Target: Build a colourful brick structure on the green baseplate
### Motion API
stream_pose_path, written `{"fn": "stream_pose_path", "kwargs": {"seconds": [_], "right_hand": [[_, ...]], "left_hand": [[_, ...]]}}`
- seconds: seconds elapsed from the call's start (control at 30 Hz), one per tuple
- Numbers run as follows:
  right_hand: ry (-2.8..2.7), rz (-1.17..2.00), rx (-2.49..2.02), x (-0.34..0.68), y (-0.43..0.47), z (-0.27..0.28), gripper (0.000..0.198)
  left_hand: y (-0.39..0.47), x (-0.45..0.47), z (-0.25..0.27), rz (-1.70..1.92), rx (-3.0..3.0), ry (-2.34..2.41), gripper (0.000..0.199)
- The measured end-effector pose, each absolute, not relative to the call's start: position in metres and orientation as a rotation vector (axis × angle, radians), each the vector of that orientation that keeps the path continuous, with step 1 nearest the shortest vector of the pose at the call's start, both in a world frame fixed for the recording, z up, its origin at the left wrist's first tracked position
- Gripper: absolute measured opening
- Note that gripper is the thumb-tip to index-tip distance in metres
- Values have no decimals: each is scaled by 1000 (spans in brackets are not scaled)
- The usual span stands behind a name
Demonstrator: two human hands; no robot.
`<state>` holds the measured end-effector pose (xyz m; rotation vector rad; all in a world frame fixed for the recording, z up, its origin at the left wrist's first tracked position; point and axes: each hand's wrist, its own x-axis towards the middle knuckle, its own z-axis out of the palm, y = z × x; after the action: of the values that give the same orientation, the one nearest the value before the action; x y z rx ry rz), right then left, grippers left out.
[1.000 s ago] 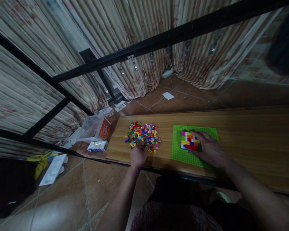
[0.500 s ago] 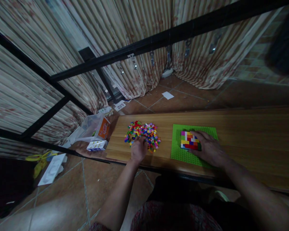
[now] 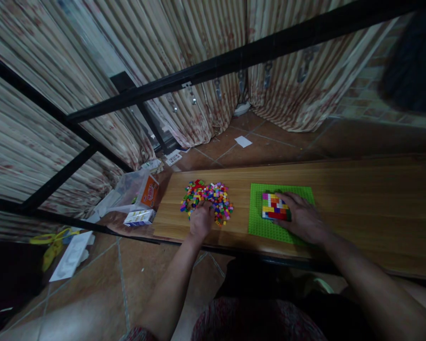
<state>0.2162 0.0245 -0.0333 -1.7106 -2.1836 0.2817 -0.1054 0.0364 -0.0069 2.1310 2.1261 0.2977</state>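
A loose heap of small coloured building bricks point(image 3: 218, 192) lies on the left part of the wooden board. My left hand point(image 3: 201, 220) reaches into its near edge with fingers curled down and together; whatever is between the fingertips is hidden. To the right, a green studded baseplate point(image 3: 257, 222) lies flat. On it sits a low block of joined bricks point(image 3: 275, 208), with white, yellow, red, orange and pink showing on top. My right hand point(image 3: 303, 218) is closed round this block's right side, thumb on the near edge and fingers on the far edge.
The wooden board point(image 3: 369, 203) runs across in front of me. Past its left end stand a clear plastic bin point(image 3: 129, 187) with an orange label and a small white-and-blue box point(image 3: 139, 217). A black metal rail point(image 3: 206, 71) crosses before striped curtains point(image 3: 287, 94). Paper point(image 3: 243, 141) lies on the tiled floor.
The whole view has shifted slightly, so things appear a little further left. Both hands keep nearly the same places, the left at the heap and the right on the brick block.
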Motion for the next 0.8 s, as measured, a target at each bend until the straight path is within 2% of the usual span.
{"fn": "stream_pose_path", "kwargs": {"seconds": [0.23, 0.4, 0.63, 0.8], "right_hand": [[-2181, 306, -1730, 215, 24, -32, 70], [-2181, 310, -1735, 214, 23, -30, 70], [-2168, 319, -1729, 213, 23, -29, 70], [-2167, 327, -1727, 214, 23, -31, 70]], "left_hand": [[27, -109, -2, 653, 1872, 2007, 19], [20, -109, -6, 1058, 1148, 1622, 14], [13, -104, 4, 1119, 720, 1370, 26], [10, -106, 7, 1214, 492, 1132, 28]]}}
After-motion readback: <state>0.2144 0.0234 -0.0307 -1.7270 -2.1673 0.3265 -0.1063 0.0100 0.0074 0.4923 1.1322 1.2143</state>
